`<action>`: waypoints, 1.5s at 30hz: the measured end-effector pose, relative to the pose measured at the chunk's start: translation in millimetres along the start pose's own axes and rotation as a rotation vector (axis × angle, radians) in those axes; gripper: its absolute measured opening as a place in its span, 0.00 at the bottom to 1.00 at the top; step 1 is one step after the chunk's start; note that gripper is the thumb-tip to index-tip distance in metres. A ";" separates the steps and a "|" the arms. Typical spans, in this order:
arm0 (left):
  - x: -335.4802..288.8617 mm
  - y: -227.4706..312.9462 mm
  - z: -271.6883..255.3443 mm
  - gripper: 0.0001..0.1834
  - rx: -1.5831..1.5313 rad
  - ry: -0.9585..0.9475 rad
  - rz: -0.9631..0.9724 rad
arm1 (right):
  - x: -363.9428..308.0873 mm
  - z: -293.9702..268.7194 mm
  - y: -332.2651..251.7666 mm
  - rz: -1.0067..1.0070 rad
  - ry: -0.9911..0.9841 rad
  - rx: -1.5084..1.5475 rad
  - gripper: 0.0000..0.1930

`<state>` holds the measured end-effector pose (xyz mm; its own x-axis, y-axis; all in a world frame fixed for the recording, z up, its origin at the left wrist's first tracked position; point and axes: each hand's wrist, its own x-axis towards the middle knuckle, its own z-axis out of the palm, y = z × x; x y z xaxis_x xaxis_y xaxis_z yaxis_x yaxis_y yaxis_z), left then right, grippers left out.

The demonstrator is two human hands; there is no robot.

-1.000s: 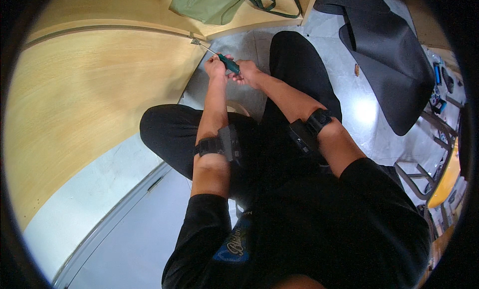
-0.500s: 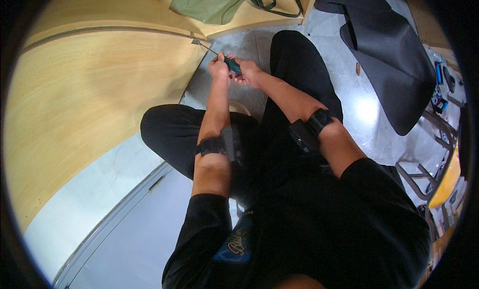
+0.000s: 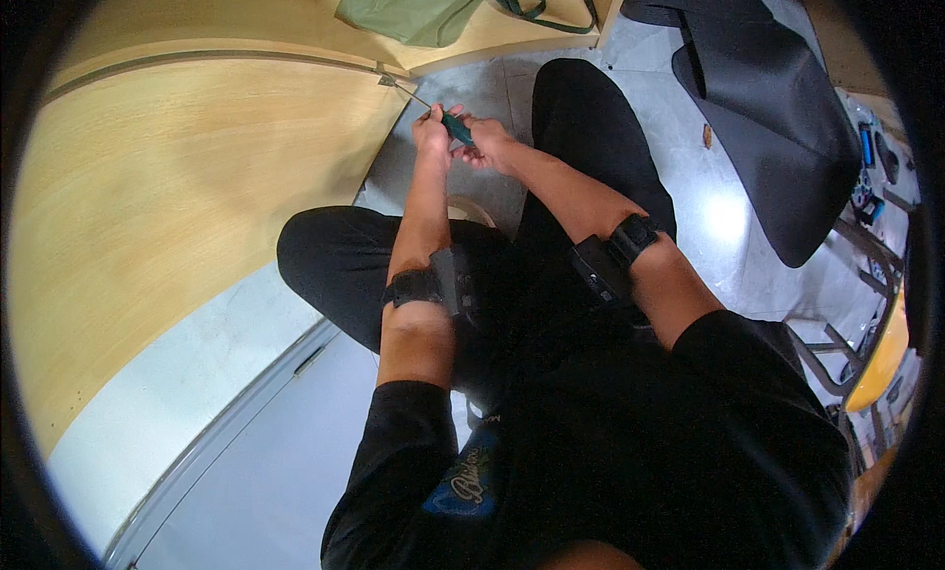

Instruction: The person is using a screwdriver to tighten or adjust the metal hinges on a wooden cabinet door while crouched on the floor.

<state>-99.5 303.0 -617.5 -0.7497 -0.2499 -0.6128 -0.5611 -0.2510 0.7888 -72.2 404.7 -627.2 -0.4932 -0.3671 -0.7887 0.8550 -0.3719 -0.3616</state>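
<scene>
While hands grip a screwdriver, green bag inside wooden cabinet

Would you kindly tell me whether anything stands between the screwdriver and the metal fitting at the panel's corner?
Nothing visible: the left hand and right hand hold the green screwdriver, whose shaft runs unobstructed to the metal fitting; tip contact is unclear.

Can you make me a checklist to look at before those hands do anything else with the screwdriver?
1. Left hand and right hand both at the green screwdriver: ok.
2. Shaft pointing toward the metal fitting at the wooden panel's corner: ok.
3. Tip sitting properly in a screw: cannot tell, too small.
4. Green bag apart from the hands: ok.
5. Black sheet apart from the screwdriver: ok.
</scene>
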 end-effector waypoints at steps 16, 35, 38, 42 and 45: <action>2.1 7.3 -7.7 0.12 -0.058 -0.161 -0.121 | 3.2 -3.2 -3.3 -0.158 0.072 0.023 0.14; 3.5 7.7 -0.9 0.15 0.082 -0.092 -0.006 | -4.3 6.0 4.9 -0.487 0.195 -0.271 0.15; 2.8 5.2 -4.8 0.18 -0.095 -0.089 -0.039 | -17.4 8.5 -0.3 -0.184 0.014 0.015 0.15; -2.3 6.8 1.3 0.18 -0.085 -0.137 -0.054 | -11.9 2.2 -5.1 -0.157 0.053 0.001 0.14; 3.3 8.5 0.5 0.16 0.154 -0.141 -0.010 | -6.9 4.2 2.5 -0.422 0.172 -0.143 0.14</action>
<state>-106.9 300.5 -612.8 -0.7791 -0.1123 -0.6168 -0.6081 -0.1040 0.7870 -67.3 402.8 -620.6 -0.7788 -0.0584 -0.6245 0.6050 -0.3328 -0.7234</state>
